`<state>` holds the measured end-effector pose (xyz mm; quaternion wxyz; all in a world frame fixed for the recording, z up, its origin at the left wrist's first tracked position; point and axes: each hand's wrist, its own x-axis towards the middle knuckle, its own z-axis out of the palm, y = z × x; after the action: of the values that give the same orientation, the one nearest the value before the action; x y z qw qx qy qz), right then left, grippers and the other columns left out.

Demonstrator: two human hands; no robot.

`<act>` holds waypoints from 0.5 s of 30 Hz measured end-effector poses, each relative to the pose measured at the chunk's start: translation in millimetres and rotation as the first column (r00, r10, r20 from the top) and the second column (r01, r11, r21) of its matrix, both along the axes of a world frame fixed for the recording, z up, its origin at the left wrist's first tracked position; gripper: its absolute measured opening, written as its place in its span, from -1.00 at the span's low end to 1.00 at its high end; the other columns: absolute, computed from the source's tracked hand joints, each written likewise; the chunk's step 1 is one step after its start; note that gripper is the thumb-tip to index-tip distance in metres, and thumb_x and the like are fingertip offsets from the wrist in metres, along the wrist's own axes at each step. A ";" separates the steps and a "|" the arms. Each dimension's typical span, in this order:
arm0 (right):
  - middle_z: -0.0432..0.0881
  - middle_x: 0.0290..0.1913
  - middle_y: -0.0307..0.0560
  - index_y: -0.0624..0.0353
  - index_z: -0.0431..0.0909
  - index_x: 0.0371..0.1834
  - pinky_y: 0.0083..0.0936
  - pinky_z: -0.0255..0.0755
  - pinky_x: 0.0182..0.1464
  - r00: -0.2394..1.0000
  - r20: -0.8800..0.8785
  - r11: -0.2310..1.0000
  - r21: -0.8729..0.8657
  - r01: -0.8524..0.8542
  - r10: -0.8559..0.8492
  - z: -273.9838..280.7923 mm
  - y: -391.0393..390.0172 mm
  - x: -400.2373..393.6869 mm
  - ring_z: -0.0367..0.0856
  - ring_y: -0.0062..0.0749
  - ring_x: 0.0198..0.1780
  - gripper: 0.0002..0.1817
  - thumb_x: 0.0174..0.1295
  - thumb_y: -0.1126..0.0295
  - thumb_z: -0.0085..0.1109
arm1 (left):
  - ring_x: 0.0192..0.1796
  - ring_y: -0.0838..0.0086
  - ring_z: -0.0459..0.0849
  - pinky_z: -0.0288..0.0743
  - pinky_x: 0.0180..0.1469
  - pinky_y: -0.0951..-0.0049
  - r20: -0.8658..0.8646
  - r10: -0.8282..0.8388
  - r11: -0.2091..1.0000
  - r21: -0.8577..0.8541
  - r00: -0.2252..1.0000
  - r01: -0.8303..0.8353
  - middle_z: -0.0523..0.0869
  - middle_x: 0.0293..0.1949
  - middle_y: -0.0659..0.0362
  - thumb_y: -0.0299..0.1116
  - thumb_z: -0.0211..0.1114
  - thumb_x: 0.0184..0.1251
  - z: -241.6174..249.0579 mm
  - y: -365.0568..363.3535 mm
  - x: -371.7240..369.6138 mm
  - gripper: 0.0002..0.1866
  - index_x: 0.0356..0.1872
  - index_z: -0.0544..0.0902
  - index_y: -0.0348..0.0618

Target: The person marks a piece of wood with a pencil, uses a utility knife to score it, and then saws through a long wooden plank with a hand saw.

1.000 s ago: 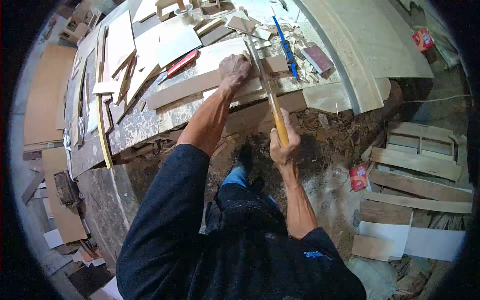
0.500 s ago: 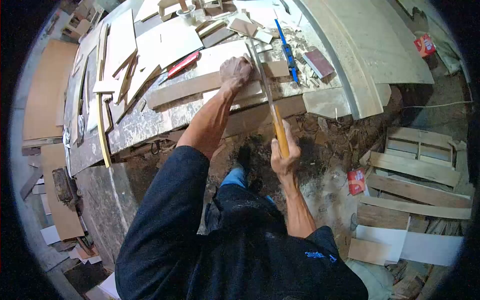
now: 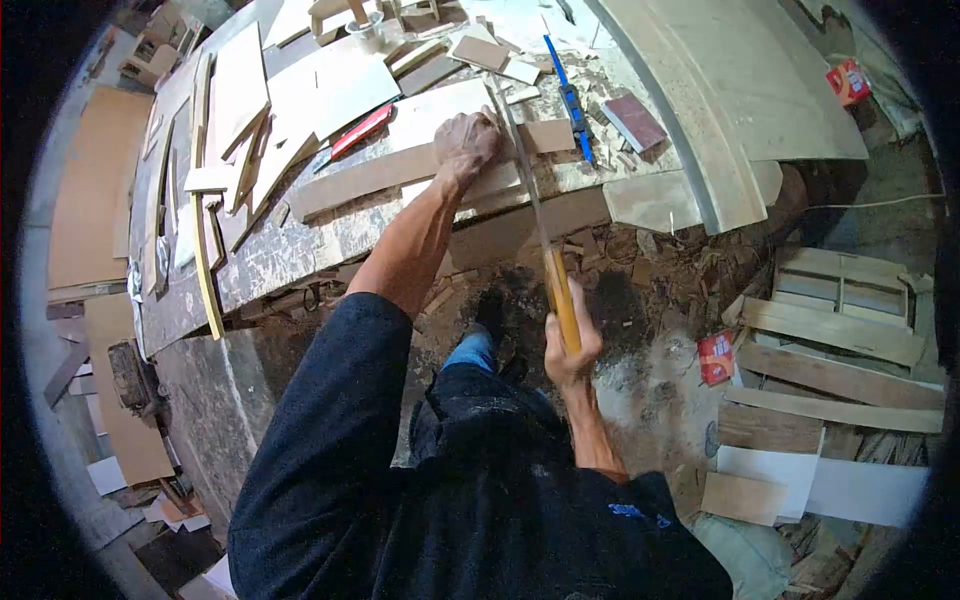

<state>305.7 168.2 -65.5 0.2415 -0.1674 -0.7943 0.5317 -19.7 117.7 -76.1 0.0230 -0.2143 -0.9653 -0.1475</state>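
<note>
My right hand (image 3: 574,350) is closed around the yellow handle of a handsaw (image 3: 562,290). The saw's thin blade runs up and away, crossing a long wooden strip (image 3: 365,180) on the workbench (image 3: 262,262). Just left of the blade, my left hand (image 3: 467,145) grips the strip with curled fingers and holds it down. A pale board (image 3: 420,112) lies behind the strip, and another light piece (image 3: 500,182) lies at its near side. The strip's end shows right of the blade. Where the teeth meet the wood is too fine to make out.
A blue tool (image 3: 573,105) and a dark red block (image 3: 634,124) lie right of the saw. Left on the bench are a red-handled tool (image 3: 362,132) and several boards. Wood pieces (image 3: 830,330) are stacked on the floor at right. Scraps litter the ground below the bench.
My right hand has drawn the saw back toward my body, so the handle sits lower. My left hand stays on the wooden strip.
</note>
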 end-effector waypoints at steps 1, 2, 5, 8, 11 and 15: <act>0.61 0.10 0.13 0.25 0.37 0.33 -0.47 0.48 0.05 0.999 0.004 0.999 -0.012 0.050 -0.050 -3.7 -7.6 10.6 0.63 -0.29 0.02 -0.44 0.18 0.57 -0.01 | -0.26 0.12 0.76 0.60 -0.17 0.17 0.015 0.003 1.000 -0.005 1.000 -0.003 0.76 -0.33 -0.07 -0.14 0.06 0.31 -2.5 0.9 -5.7 -0.65 -0.30 0.78 -0.09; 0.61 0.09 0.13 0.25 0.37 0.33 -0.47 0.48 0.05 0.999 -0.012 0.999 0.011 0.050 -0.050 -10.3 -7.2 9.5 0.63 -0.28 0.02 -0.44 0.18 0.57 -0.01 | -0.26 0.12 0.76 0.60 -0.17 0.17 0.034 0.003 1.000 -0.017 0.999 -0.002 0.76 -0.33 -0.07 -0.14 0.07 0.30 -9.1 1.2 -12.1 -0.65 -0.30 0.78 -0.09; 0.61 0.08 0.13 0.24 0.36 0.33 -0.43 0.48 0.05 0.995 -0.094 0.998 0.058 0.033 -0.028 0.2 3.3 -41.8 0.64 -0.20 0.01 -0.44 0.17 0.57 0.00 | -0.29 0.02 0.75 0.59 -0.15 0.11 0.061 0.029 0.999 0.027 0.998 -0.030 0.73 -0.39 -0.13 -0.03 -0.07 0.40 -12.3 5.0 -7.0 -0.49 -0.39 0.77 -0.13; 0.60 0.09 0.12 0.24 0.36 0.33 -0.42 0.47 0.06 0.989 -0.146 0.993 0.118 0.012 0.005 -4.0 11.2 -77.6 0.63 -0.18 0.01 -0.43 0.18 0.58 -0.01 | -0.31 -0.03 0.73 0.58 -0.15 0.08 0.075 0.066 0.996 0.060 0.995 -0.071 0.72 -0.41 -0.14 0.01 -0.13 0.44 -2.8 6.6 -8.2 -0.43 -0.42 0.77 -0.15; 0.60 0.06 0.14 0.24 0.38 0.31 -0.41 0.48 0.03 0.999 -0.045 1.000 0.024 0.018 -0.017 -7.5 0.0 -20.1 0.64 -0.17 -0.02 -0.46 0.18 0.59 -0.04 | -0.31 0.01 0.74 0.59 -0.16 0.12 0.084 0.041 0.997 0.066 0.996 -0.047 0.73 -0.38 -0.12 -0.09 0.01 0.34 -0.2 2.8 -2.2 -0.60 -0.30 0.77 -0.09; 0.61 0.07 0.14 0.28 0.39 0.28 -0.41 0.48 0.04 0.999 -0.015 0.999 -0.021 0.042 -0.042 -1.7 -8.0 0.2 0.64 -0.18 0.01 -0.49 0.19 0.59 -0.03 | -0.28 0.01 0.75 0.58 -0.13 0.12 0.080 0.001 0.998 0.063 0.997 -0.006 0.74 -0.36 -0.13 -0.02 -0.16 0.48 -5.0 1.2 -3.7 -0.42 -0.37 0.77 -0.19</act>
<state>305.9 160.2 -67.2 0.2570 -0.1825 -0.7831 0.5360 -23.4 118.8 -81.0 -0.0086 -0.2056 -0.9607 -0.1863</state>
